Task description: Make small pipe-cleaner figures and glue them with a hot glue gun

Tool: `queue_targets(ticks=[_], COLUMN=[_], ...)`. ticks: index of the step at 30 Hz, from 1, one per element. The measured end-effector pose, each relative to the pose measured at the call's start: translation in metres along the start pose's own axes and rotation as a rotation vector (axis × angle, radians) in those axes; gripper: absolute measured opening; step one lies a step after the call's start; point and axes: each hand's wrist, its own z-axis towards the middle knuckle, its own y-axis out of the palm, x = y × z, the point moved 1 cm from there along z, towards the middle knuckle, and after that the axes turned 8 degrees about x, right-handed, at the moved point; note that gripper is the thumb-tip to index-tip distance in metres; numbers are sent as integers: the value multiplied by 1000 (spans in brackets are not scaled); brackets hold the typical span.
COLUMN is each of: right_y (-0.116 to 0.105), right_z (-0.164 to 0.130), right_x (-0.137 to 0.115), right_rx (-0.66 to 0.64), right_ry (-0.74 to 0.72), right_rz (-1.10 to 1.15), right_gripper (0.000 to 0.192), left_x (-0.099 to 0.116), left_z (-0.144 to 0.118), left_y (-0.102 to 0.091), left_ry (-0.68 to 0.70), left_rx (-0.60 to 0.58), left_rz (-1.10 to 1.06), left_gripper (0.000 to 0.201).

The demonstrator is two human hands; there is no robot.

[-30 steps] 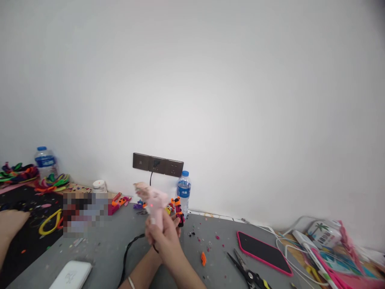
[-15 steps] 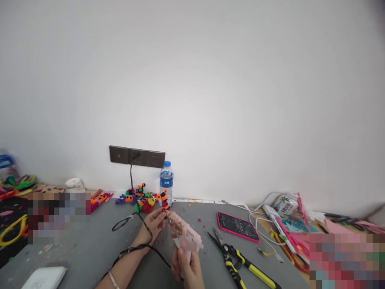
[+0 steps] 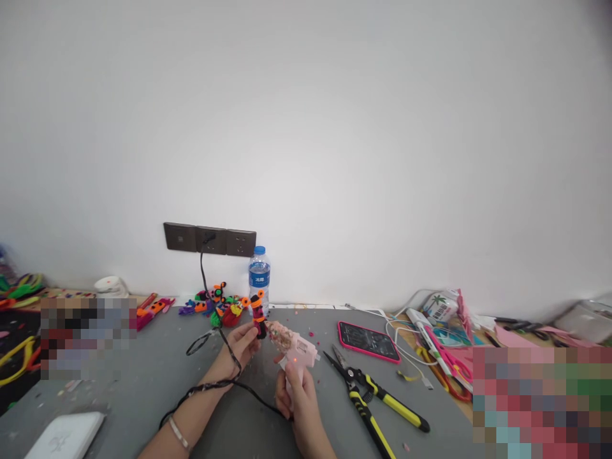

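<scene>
Between its fingertips my left hand (image 3: 240,349) pinches a small pipe-cleaner figure (image 3: 258,314) in orange, black and magenta, held upright in front of a water bottle (image 3: 259,275). My right hand (image 3: 297,390) is wrapped round the handle of a pink hot glue gun (image 3: 292,345) with a small lit orange light. The gun's nozzle points left, close to the lower part of the figure; whether it touches cannot be made out. A black power cord (image 3: 253,393) runs from the gun across my left forearm up to the wall socket (image 3: 210,240).
Several fuzzy colourful figures (image 3: 224,310) lie left of the bottle. Right of my hands are a pink-cased phone (image 3: 368,342) and yellow-black pliers (image 3: 368,389). White cables (image 3: 406,350) and pink scissors (image 3: 454,363) lie farther right. A white box (image 3: 64,437) sits at the front left.
The whole view has shifted slightly, so the table things sit higher and farther left. More of the figure's dark lower part shows above my left fingers, and the nozzle stays beside it.
</scene>
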Motion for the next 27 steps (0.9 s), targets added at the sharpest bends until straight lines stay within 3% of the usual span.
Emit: queue_targets(ticks=[27], right_y=[-3], right_z=[-1], right_x=[2], right_rx=[6], right_ry=[33], right_rz=[5], right_gripper=[56], left_x=[0], left_z=[-1], left_y=[-2], left_ry=[-3], left_rx=[-57], left_rz=[-52], left_gripper=[47])
